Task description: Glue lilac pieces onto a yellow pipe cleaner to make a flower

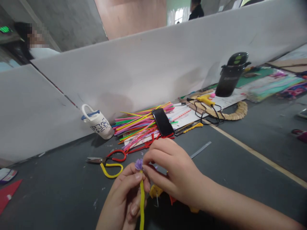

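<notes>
Low in the middle of the view, my left hand [122,195] is closed around a yellow stem [142,207] that hangs downward. A small purple flower [138,164] with ruffled petals tops this stem, just above my left thumb. My right hand [177,172] comes in from the right, its thumb and forefinger pinched together at the flower's right edge. A bit of purple shows behind those fingers. Left of my hands lie open scissors [105,163] with one red and one yellow handle. Partly hidden below my right hand are yellow and orange pieces [155,191].
A pile of coloured strips [136,123] lies ahead, with a black phone [163,122] on it. Around them stand a white handled cup [99,124] and a dark bottle [229,78]. A yellow glue gun [205,99] trails its cord. A white partition [144,70] borders the table; people are beyond.
</notes>
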### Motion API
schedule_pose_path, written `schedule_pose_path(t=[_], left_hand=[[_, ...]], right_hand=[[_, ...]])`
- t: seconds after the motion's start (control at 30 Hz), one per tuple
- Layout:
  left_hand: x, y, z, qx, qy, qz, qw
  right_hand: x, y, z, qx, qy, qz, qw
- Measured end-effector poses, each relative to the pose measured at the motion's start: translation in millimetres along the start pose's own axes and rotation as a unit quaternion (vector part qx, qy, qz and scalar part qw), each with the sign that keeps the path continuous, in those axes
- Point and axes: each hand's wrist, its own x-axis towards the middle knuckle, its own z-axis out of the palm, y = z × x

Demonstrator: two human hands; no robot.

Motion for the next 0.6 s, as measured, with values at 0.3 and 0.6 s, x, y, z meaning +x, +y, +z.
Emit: schedule_pose_path(t=[0.3, 0.6], left_hand=[[-4.0, 2.2, 1.2, -0.022, -0.024, -0.023, 0.999], [-6.8, 3.7, 2.9, -0.008, -0.012, -0.004, 1.000]], right_hand=[[-1.5, 1.4, 0.5, -0.034, 0.008, -0.054, 0.998], [2.8, -2.1, -1.4, 0.115, 0.060, 0.011, 0.991]])
